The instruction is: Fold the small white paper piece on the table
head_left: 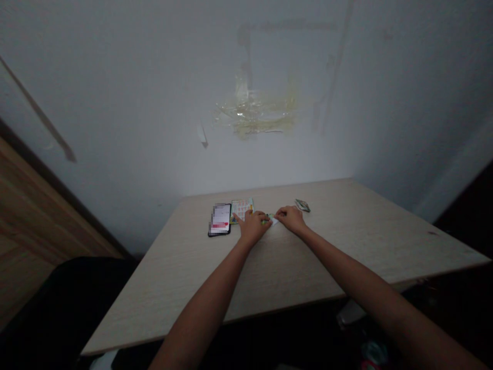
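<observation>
Over the far middle of the table my left hand (253, 226) lies with its thumb and fingers spread. Its fingers rest at the left end of a small green-and-white printed paper piece (272, 220) and close to a colourful printed sheet (241, 206), partly covering both. My right hand (291, 219) is closed in a pinch at the right edge of the small paper piece. What exactly lies between those fingertips is too small to see clearly.
A phone (221, 220) with a lit screen lies left of the printed sheet. A small folded packet (302, 205) sits just beyond my right hand. The pale wooden table (185, 277) meets a wall with old tape (265, 115). A dark chair-like shape (77, 303) stands left.
</observation>
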{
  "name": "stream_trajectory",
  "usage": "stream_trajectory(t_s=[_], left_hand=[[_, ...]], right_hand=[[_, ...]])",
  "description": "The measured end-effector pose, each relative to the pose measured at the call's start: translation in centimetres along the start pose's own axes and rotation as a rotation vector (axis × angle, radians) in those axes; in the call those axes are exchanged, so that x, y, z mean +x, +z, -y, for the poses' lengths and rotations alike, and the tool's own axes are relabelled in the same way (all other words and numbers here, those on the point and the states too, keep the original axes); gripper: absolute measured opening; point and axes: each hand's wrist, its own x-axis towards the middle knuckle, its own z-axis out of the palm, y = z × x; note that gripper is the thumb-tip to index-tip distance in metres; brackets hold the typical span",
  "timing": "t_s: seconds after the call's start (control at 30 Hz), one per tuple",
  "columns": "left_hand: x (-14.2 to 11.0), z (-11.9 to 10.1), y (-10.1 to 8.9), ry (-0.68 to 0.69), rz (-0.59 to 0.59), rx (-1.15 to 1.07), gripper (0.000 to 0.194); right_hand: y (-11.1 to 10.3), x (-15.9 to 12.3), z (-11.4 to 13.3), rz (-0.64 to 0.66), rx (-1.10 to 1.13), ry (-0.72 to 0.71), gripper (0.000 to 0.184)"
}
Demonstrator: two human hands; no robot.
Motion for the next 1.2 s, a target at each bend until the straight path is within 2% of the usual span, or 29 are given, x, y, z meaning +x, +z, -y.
stream_trajectory(t_s=[1.2], left_hand=[[0.2, -0.2, -0.6, 0.026, 0.069, -0.016, 0.024]], right_hand=[[-0.6, -0.2, 1.1, 0.016, -0.068, 0.027, 0.018]])
